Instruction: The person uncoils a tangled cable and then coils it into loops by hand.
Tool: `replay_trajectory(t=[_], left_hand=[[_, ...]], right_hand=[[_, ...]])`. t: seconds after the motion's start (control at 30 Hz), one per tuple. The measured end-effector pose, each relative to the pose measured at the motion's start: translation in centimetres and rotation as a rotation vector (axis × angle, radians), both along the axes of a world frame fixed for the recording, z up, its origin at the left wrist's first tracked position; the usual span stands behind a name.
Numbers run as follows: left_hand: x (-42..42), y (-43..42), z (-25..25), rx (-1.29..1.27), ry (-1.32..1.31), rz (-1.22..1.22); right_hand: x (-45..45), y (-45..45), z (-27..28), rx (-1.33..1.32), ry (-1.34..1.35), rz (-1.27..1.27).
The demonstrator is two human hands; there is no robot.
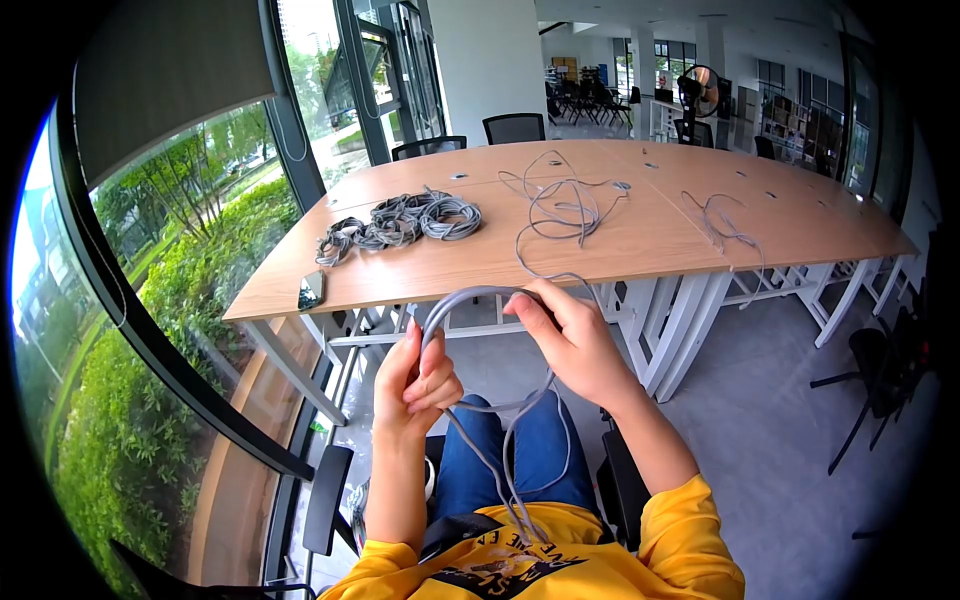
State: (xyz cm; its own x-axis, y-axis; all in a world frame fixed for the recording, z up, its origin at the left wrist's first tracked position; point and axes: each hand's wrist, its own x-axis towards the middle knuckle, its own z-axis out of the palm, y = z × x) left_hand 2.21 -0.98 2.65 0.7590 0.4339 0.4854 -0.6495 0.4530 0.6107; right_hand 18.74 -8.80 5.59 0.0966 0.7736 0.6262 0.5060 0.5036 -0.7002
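Note:
A grey cable point(470, 293) arches in loops between my two hands, above my lap. My left hand point(415, 380) is closed round the looped strands on the left side. On the right, my right hand point(570, 335) pinches the cable between thumb and fingers at the top of the loop. Slack strands hang down over my jeans to my yellow shirt. From my right hand the cable runs up over the table edge into a loose tangle of grey cable point(583, 222) on the tabletop.
On the wooden table point(400, 280), several coiled grey cables point(450, 216) lie at the left, with a phone point(311, 290) near the front edge. Another loose cable point(722, 228) lies at the right. Office chairs point(514, 128) stand behind; a window wall runs along the left.

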Motion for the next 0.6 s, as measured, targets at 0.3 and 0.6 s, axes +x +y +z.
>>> replay_trajectory(t=[0.3, 0.6], left_hand=[[1.3, -2.2, 0.6, 0.101, 0.043, -0.196], [-0.4, -1.2, 0.0, -0.02, -0.203, -0.204]], right_hand=[[-0.5, 2.7, -1.4, 0.343, -0.08, -0.3], [-0.4, 0.4, -1.3, -0.197, 0.429, 0.295]])
